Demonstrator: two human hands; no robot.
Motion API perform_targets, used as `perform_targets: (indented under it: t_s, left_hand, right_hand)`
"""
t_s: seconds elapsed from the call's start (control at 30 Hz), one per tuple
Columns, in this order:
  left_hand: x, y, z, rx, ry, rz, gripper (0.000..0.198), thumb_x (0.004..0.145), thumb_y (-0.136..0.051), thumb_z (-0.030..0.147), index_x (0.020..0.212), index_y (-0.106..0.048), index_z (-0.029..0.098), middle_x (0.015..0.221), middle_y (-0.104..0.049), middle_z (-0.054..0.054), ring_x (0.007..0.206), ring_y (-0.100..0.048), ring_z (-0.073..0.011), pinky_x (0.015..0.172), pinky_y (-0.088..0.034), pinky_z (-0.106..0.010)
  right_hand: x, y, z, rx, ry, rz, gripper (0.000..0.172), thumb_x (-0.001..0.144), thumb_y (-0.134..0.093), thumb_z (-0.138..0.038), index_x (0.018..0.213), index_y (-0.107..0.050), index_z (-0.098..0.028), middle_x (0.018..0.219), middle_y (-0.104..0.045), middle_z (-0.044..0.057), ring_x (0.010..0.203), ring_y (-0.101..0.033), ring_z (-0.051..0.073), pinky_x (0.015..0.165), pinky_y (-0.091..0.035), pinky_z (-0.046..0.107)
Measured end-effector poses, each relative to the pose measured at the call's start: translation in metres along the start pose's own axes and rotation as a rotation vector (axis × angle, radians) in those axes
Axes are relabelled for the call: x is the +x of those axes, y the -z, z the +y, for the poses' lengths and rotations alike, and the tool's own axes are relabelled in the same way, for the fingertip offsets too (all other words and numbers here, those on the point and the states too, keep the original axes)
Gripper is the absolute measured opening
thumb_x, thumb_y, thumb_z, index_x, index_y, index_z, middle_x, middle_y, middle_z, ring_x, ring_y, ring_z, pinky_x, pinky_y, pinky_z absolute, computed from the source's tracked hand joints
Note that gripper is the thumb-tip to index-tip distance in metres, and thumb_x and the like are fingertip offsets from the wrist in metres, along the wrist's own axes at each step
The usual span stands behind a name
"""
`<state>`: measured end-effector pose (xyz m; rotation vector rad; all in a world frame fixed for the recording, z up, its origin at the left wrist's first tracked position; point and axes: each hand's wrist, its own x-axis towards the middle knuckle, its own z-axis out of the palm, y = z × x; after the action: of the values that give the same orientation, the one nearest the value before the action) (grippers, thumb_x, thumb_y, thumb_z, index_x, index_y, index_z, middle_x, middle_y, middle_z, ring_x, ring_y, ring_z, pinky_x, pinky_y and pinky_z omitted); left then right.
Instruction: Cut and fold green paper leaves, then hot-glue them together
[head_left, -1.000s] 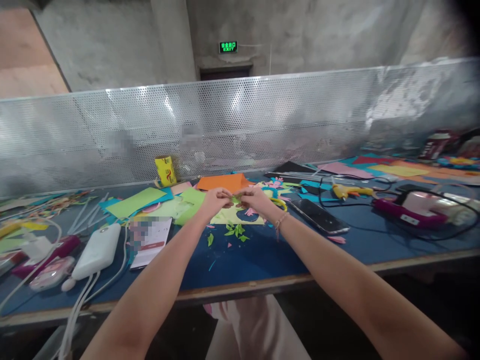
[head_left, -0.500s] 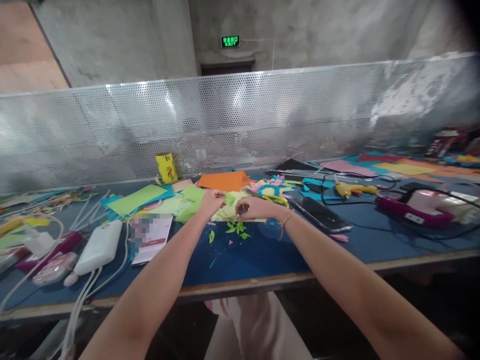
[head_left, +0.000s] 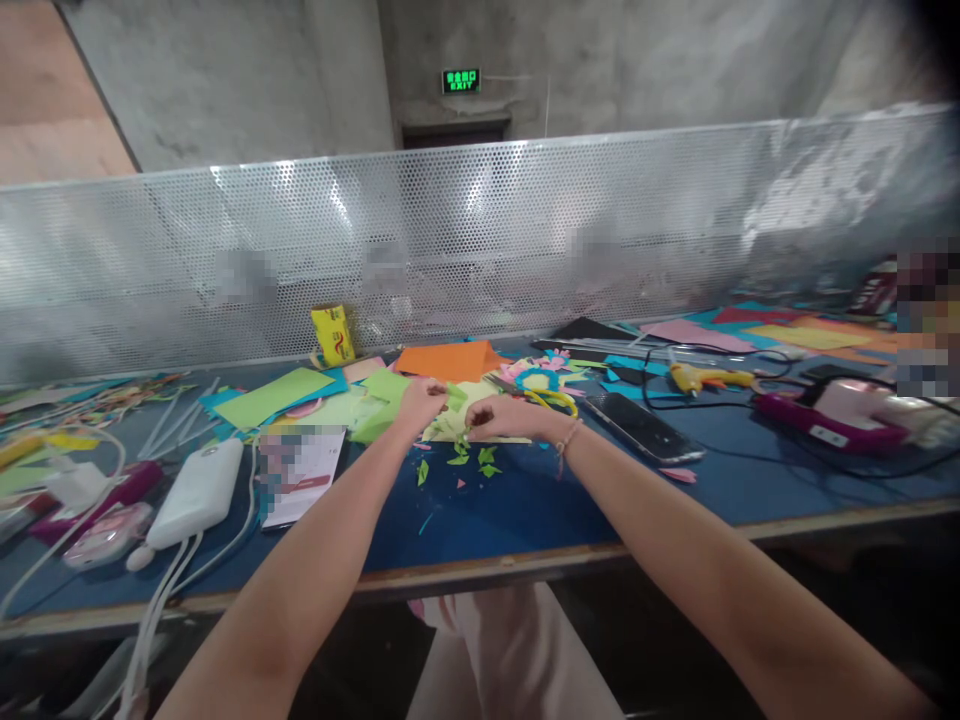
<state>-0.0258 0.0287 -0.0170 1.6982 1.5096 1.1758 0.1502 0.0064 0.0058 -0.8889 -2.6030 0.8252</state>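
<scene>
My left hand (head_left: 424, 403) is closed in a pinch on a piece of green paper (head_left: 454, 397), above the middle of the table. Close to its right, my right hand (head_left: 499, 418) has its fingers drawn together at a small green paper scrap (head_left: 463, 436), partly hidden by the fingertips. Several cut green paper pieces (head_left: 488, 462) lie on the blue tabletop just below the hands. Beneath and behind the hands are pale yellow and green sheets. Yellow-handled scissors (head_left: 553, 402) rest beyond my right wrist.
A smartphone (head_left: 643, 428) and a yellow glue gun (head_left: 709, 378) lie to the right. On the left are a second phone (head_left: 304, 478), a white power bank (head_left: 196, 495) with cables, and a green sheet (head_left: 276, 398). An orange sheet (head_left: 446, 358) lies near the perforated metal screen (head_left: 450, 240).
My right hand has shifted slightly left and down toward the green scraps, and a small scrap now shows at its fingertips. My left hand stays nearly in place.
</scene>
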Motion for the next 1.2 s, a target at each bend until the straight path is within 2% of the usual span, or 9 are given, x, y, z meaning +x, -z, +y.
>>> perform_targets:
  t_s: [0.23,0.37,0.53,0.77,0.83,0.9,1.0,1.1,1.2]
  left_hand:
    - [0.004,0.0,-0.004,0.006,-0.026,-0.022,0.013,0.061,-0.052,0.011,0.072,-0.058,0.012,0.068,-0.062,-0.004,0.055,-0.059,-0.0122,0.055,-0.046,-0.022]
    - [0.003,0.0,-0.004,-0.01,-0.025,-0.021,0.012,0.061,-0.052,0.011,0.071,-0.059,0.013,0.068,-0.062,-0.004,0.056,-0.06,-0.0117,0.057,-0.046,-0.021]
    - [0.002,0.0,-0.002,-0.026,-0.021,-0.025,0.012,0.06,-0.053,0.009,0.07,-0.059,0.013,0.067,-0.062,-0.003,0.054,-0.059,-0.0115,0.056,-0.047,-0.021]
    - [0.001,0.001,-0.001,0.015,-0.057,-0.007,0.013,0.061,-0.055,0.009,0.071,-0.062,0.013,0.066,-0.063,-0.002,0.055,-0.059,-0.0105,0.059,-0.047,-0.021]
    - [0.0,0.001,0.0,0.027,-0.06,-0.007,0.013,0.061,-0.055,0.009,0.071,-0.062,0.013,0.067,-0.063,-0.002,0.055,-0.059,-0.0106,0.059,-0.047,-0.022]
    - [0.0,0.001,0.001,0.044,-0.049,-0.005,0.012,0.062,-0.054,0.01,0.071,-0.061,0.013,0.067,-0.062,-0.003,0.054,-0.059,-0.0107,0.058,-0.047,-0.022]
    - [0.0,0.001,0.001,0.056,-0.037,-0.008,0.011,0.063,-0.054,0.011,0.072,-0.06,0.013,0.068,-0.062,-0.003,0.054,-0.059,-0.0107,0.056,-0.046,-0.022]
    - [0.001,0.001,0.0,0.049,-0.044,-0.015,0.012,0.063,-0.054,0.012,0.074,-0.06,0.013,0.069,-0.062,-0.003,0.055,-0.059,-0.0104,0.057,-0.046,-0.021]
    - [0.001,0.002,0.0,0.051,-0.052,-0.01,0.013,0.063,-0.055,0.013,0.074,-0.06,0.013,0.07,-0.063,-0.003,0.056,-0.059,-0.0106,0.059,-0.046,-0.022]
  right_hand:
    - [0.01,-0.02,-0.001,-0.109,0.074,0.006,0.029,0.065,-0.062,-0.038,0.084,-0.064,-0.015,0.08,-0.058,0.004,0.068,-0.049,0.012,0.06,-0.037,0.021]
    - [0.009,-0.021,-0.001,-0.162,0.057,-0.009,0.028,0.068,-0.061,-0.033,0.088,-0.062,-0.014,0.081,-0.058,0.005,0.066,-0.05,0.012,0.057,-0.037,0.021]
    - [0.01,-0.02,0.001,-0.261,0.03,-0.032,0.022,0.073,-0.057,-0.033,0.081,-0.06,-0.013,0.074,-0.057,0.004,0.061,-0.047,0.011,0.055,-0.033,0.021]
    - [0.01,-0.017,0.001,-0.142,0.091,0.105,0.023,0.073,-0.056,-0.036,0.082,-0.057,-0.015,0.073,-0.054,0.001,0.063,-0.045,0.01,0.056,-0.033,0.021]
    - [0.009,-0.019,-0.003,-0.12,0.115,0.073,0.024,0.071,-0.058,-0.037,0.081,-0.056,-0.015,0.073,-0.054,0.0,0.063,-0.046,0.01,0.057,-0.034,0.021]
    - [0.008,-0.022,-0.007,-0.11,0.129,-0.02,0.024,0.069,-0.06,-0.035,0.08,-0.057,-0.014,0.072,-0.054,0.0,0.062,-0.047,0.01,0.056,-0.035,0.021]
    - [0.007,-0.025,-0.01,-0.094,0.146,-0.105,0.016,0.071,-0.058,-0.028,0.079,-0.058,-0.014,0.07,-0.054,0.0,0.061,-0.048,0.01,0.056,-0.036,0.02]
    - [0.006,-0.021,-0.01,-0.072,0.146,-0.069,0.015,0.073,-0.055,-0.026,0.081,-0.06,-0.015,0.075,-0.057,0.001,0.064,-0.049,0.01,0.059,-0.037,0.021]
    - [0.002,-0.01,-0.008,-0.089,0.118,-0.003,0.024,0.066,-0.063,-0.029,0.086,-0.06,-0.015,0.084,-0.058,0.003,0.069,-0.05,0.011,0.062,-0.038,0.021]
